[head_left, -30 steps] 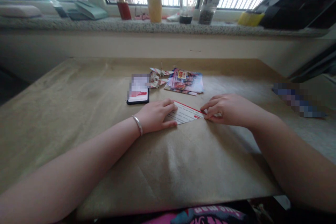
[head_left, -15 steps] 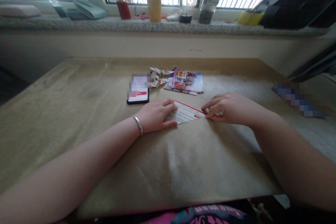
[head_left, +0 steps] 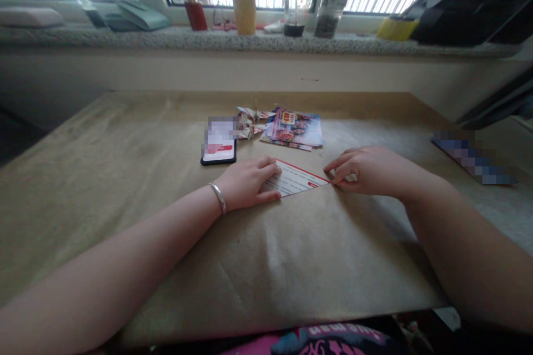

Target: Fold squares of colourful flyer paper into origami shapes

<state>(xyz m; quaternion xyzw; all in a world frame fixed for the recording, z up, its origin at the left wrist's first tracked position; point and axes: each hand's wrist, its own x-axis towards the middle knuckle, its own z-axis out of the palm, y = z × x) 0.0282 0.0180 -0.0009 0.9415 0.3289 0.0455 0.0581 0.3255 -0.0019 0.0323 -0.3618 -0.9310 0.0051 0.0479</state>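
Right hand: the right hand [head_left: 366, 172] has slid a little outward since a second ago; its fingers are curled, thumb and forefinger tips drawn together at the paper's point, though I cannot tell whether they pinch it or only press it.
Folded paper: the white folded paper [head_left: 295, 177] with a red edge lies flat on the table [head_left: 233, 266] between the hands, and more of its sharp right corner shows than before.
Left hand: the left hand [head_left: 245, 182] has stayed put, spread palm down with its fingers loosely apart, holding the paper against the tabletop without gripping it.
Phone, cranes and leaflets: the phone [head_left: 220, 150], the folded paper cranes [head_left: 249, 128] and the pile of printed leaflets [head_left: 297, 130] lie just as they did, beyond the hands.
Under the palm: the paper's left end is covered, so its full outline is hidden; its print is too small to read.
Phone screen: partly blotted out by coarse blocks.
Crane cluster: the wings overlap, and I cannot count them surely.
Far-right strip: a bluish strip [head_left: 443, 147] is blocked over as well; I cannot make out what it is.
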